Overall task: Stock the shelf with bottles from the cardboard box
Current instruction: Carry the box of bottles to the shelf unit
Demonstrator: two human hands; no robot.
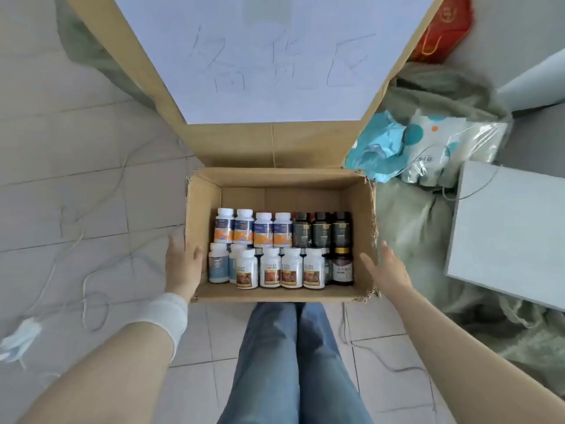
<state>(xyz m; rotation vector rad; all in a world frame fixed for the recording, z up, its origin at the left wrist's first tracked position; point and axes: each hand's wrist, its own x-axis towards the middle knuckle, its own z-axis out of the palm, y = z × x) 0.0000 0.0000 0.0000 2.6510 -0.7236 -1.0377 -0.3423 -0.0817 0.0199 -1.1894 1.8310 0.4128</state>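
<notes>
- The box (pixel 281 191) sits open on the floor (pixel 91 194), just ahead of the person's legs (pixel 293 347). No shelf can be made out in this view.
- The bottles (pixel 270 266) stand upright in two tight rows in the near half of the box. Most are white ones. The dark ones (pixel 321 229) are at the right, and the far half of the box is bare cardboard.
- The left hand (pixel 182 264) holds the left wall of the box: its thumb is hooked over the rim to the inside and its fingers (pixel 175 243) lie flat on the outside.
- The right hand (pixel 386 269) is spread and empty at the right wall, fingers (pixel 383 249) straight. I cannot tell whether it touches the cardboard.
- The step looks like steadying or shifting the box before any bottle comes out, so the task has probably barely started.
- To do it well, bring the right hand onto its wall to match the left, so both sides take the load evenly.
- Grip low or slide the box rather than lifting by the rims. The right rim is torn and ragged and may give way.
- Keep the box level, because the empty far half gives the rows room to topple.
- When picking, start from an outer bottle, where fingers have room to close round it.
- Watch the cloth (pixel 412 228) beside the right wall, which could snag a sliding box.
</notes>
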